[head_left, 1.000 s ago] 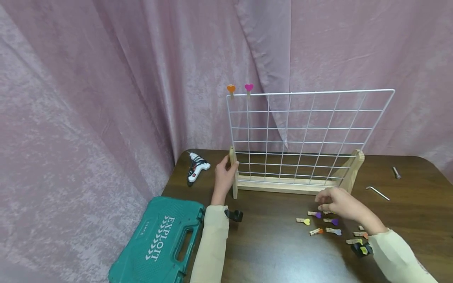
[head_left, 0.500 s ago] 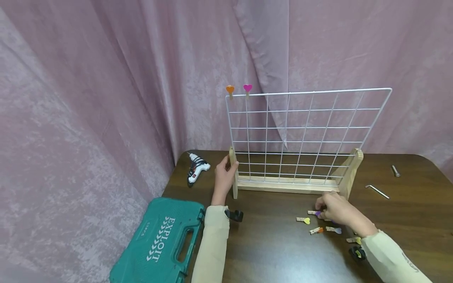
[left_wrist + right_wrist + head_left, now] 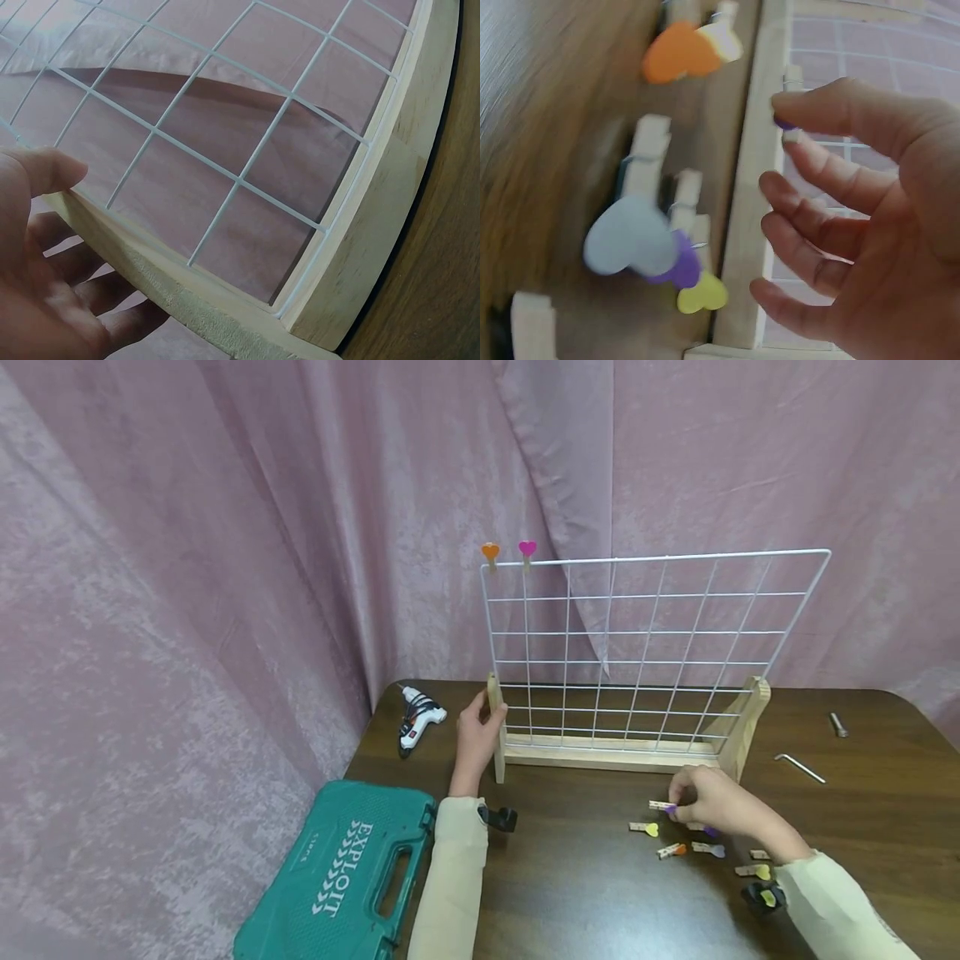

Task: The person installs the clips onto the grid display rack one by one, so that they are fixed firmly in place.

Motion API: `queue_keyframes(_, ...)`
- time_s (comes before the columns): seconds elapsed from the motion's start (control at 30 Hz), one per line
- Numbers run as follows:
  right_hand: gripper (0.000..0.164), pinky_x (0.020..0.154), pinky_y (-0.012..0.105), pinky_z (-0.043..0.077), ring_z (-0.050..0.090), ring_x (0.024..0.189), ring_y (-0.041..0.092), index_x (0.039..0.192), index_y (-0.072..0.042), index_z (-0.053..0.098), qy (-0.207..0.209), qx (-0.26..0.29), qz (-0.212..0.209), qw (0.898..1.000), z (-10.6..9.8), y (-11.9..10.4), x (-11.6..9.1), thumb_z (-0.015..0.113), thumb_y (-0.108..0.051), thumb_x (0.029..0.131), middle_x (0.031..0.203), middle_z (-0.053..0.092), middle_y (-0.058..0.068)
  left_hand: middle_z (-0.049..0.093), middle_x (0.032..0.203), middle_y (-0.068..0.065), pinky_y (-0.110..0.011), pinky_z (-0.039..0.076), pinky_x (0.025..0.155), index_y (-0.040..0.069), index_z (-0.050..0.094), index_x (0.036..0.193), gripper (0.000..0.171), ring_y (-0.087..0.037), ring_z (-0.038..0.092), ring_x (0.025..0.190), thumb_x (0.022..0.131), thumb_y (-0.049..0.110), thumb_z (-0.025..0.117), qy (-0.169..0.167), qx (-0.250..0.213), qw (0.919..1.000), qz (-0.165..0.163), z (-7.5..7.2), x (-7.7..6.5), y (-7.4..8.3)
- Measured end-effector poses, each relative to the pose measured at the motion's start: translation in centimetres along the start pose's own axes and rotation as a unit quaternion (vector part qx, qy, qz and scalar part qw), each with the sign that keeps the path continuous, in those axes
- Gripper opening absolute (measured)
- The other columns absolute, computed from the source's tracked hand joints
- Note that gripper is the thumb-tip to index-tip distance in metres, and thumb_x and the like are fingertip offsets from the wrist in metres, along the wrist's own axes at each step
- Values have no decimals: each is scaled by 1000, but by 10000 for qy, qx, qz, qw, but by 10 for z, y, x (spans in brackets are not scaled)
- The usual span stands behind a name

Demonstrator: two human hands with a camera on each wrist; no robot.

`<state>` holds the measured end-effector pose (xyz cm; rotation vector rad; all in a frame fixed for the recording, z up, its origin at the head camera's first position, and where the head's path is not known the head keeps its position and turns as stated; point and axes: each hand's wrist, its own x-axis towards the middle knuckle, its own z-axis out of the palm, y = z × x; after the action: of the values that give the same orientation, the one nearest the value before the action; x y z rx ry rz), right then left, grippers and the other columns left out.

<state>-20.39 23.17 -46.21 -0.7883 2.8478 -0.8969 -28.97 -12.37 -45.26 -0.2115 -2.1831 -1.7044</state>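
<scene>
My left hand (image 3: 476,739) grips the left wooden end piece (image 3: 172,289) of a stand, thumb on one side and fingers behind. The stand bears a white wire grid (image 3: 667,557). An orange heart clothespin (image 3: 491,552) and a pink heart clothespin (image 3: 527,548) are clipped at its upper left. Thumb and forefinger of my right hand (image 3: 716,797) pinch a purple heart clothespin (image 3: 793,79) by its heart end, just above the table. Near it lie a yellow clothespin (image 3: 645,829), an orange one (image 3: 672,851), a pale blue-grey one (image 3: 630,236) and another purple one (image 3: 676,262).
A green tool case (image 3: 337,860) lies at the left front, and a white glue gun (image 3: 422,718) behind it. On the right are a hex key (image 3: 801,767) and a bolt (image 3: 838,725). More clothespins sit beside my right wrist, partly hidden by it. A pink curtain (image 3: 420,510) hangs behind.
My right hand has come down to the clothespins and pinched a purple one, which has shifted slightly from its place. The left hand keeps its grip on the stand.
</scene>
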Motion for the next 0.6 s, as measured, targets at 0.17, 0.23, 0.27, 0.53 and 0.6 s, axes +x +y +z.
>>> queue_keyframes(0.17,19,65,27,43,51,73,10,72,-22,60,474,367,-310,9977,-9,-9,0,76,-12,71,74,57,-12,59,120,-15,-35,47,90,3,54,128,43,-25,56,109,90,21,61,24,49,10000,10,0,2,0)
queue_keyframes(0.23,18,67,28,44,53,76,11,74,-22,61,609,601,-378,9956,-13,-14,0,76,-12,72,76,59,-11,59,120,-15,-35,47,90,3,54,128,42,-26,56,109,90,20,61,25,24,10000,21,0,2,0)
queue_keyframes(0.27,17,66,28,44,54,76,12,75,-22,61,630,769,-378,9943,-15,-16,1,76,-12,73,77,61,-10,59,120,-15,-35,47,90,3,54,128,42,-26,56,109,90,20,61,27,24,10000,19,0,2,0)
queue_keyframes(0.53,13,69,22,47,58,81,12,84,-15,63,762,1641,-642,9814,-41,-44,9,68,-4,81,83,64,2,59,120,-15,-36,47,90,3,53,128,43,-26,56,109,90,20,61,23,12,10000,-10,0,0,1)
queue_keyframes(0.6,12,70,21,47,58,82,11,85,-15,64,862,1595,-715,9808,-49,-54,11,68,-5,81,86,63,2,58,121,-15,-35,47,91,3,53,129,43,-26,56,110,90,21,61,0,-8,10000,4,0,0,0)
